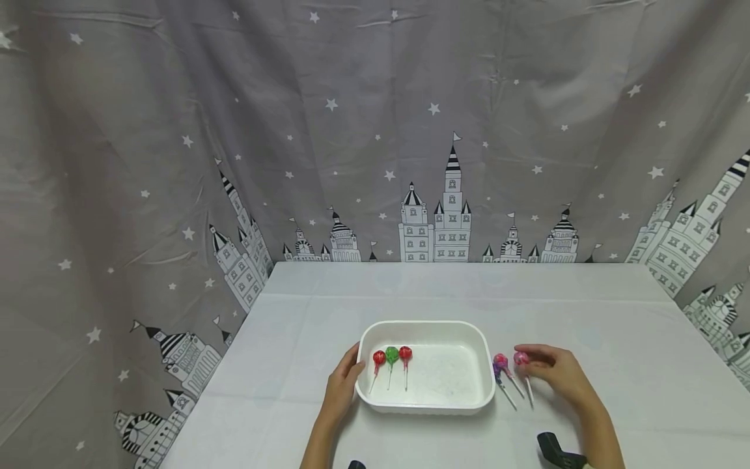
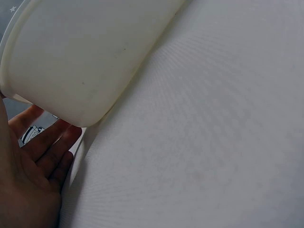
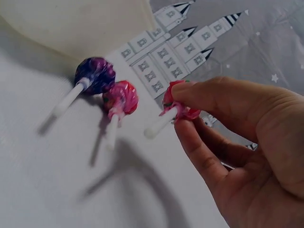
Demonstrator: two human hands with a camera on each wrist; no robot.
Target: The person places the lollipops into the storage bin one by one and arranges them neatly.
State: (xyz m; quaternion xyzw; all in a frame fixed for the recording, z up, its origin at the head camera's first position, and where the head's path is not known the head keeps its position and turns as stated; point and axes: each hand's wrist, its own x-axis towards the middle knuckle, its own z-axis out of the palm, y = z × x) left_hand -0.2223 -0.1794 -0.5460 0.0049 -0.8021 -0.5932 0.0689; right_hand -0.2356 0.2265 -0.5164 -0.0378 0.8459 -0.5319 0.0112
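My right hand (image 1: 559,374) pinches a pink lollipop (image 3: 178,102) by its wrapped head between thumb and fingers, its white stick pointing away from the palm. Just left of it, a pink-and-red lollipop (image 3: 121,99) and a purple lollipop (image 3: 96,76) lie on the table close to the tray. At the left end of the white plastic tray (image 1: 433,409), my left hand (image 1: 342,384) holds the rim, with fingers against the outer wall in the left wrist view. Inside the tray are a red lollipop (image 1: 379,358), a green lollipop (image 1: 392,355) and another red lollipop (image 1: 405,353), side by side.
A white cloth covers the table (image 1: 281,391). Behind it hangs a grey curtain (image 1: 351,163) printed with stars and castles. A black device (image 1: 559,451) is strapped at the right wrist, and a dark piece (image 1: 356,464) shows near the left forearm.
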